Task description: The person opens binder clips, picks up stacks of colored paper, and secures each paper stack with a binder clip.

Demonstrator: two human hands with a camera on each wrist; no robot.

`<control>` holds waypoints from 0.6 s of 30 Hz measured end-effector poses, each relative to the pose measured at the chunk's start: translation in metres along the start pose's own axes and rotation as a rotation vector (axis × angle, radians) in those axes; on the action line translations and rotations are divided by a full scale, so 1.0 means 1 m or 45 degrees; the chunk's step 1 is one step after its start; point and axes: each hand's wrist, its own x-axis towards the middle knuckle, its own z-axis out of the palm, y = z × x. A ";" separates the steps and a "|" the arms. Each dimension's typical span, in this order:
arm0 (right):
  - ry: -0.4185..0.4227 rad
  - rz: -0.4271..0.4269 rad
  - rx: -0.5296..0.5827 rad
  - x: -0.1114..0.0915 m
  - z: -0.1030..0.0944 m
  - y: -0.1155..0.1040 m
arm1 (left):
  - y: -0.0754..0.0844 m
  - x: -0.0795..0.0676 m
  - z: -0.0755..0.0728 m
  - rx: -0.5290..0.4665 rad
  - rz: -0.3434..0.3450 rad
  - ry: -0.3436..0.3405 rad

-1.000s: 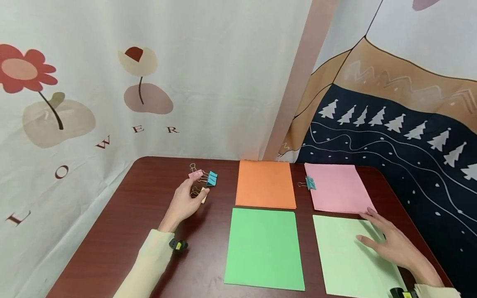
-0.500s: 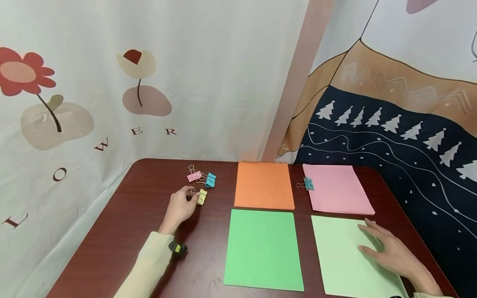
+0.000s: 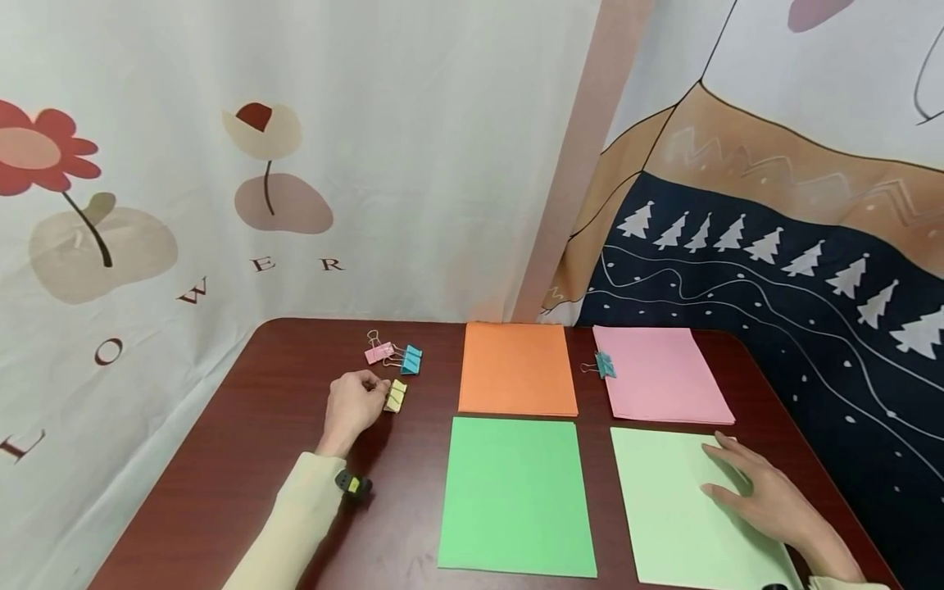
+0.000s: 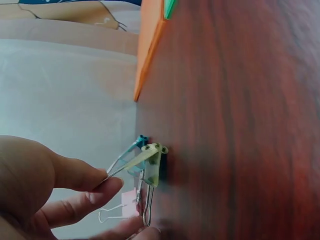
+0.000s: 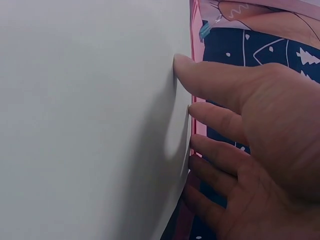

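the head view is fairly bright and evenly lit, the light seemingly from overhead. soft shadows fall on the dark worktop [image 3: 401, 508] to the right of the left hand [image 3: 356, 410] and on the pale green sheet [image 3: 671, 500] beneath the right hand [image 3: 774, 496]; a dull sheen shows on the worktop's near part. the printed red flower [image 3: 33, 149] at the left edge looks stretched (a wide lens, perhaps). the left wrist view is hazier, its wood grain smeared; in the right wrist view the sheet fades to flat grey.
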 end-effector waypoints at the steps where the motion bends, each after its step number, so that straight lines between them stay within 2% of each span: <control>1: -0.002 0.006 -0.002 0.001 0.000 0.000 | 0.000 0.000 -0.001 -0.021 -0.011 -0.005; 7: 0.010 0.025 -0.020 0.003 -0.001 -0.001 | 0.000 -0.002 -0.006 -0.095 -0.024 -0.011; 10: 0.031 0.053 -0.043 0.004 -0.003 -0.003 | -0.001 -0.002 -0.007 -0.194 -0.068 -0.041; 14: 0.010 0.212 -0.079 0.006 -0.010 -0.005 | -0.004 -0.003 -0.009 -0.432 -0.161 -0.114; 18: -0.098 0.439 -0.097 0.006 -0.017 -0.008 | -0.006 -0.001 -0.011 -0.643 -0.239 -0.193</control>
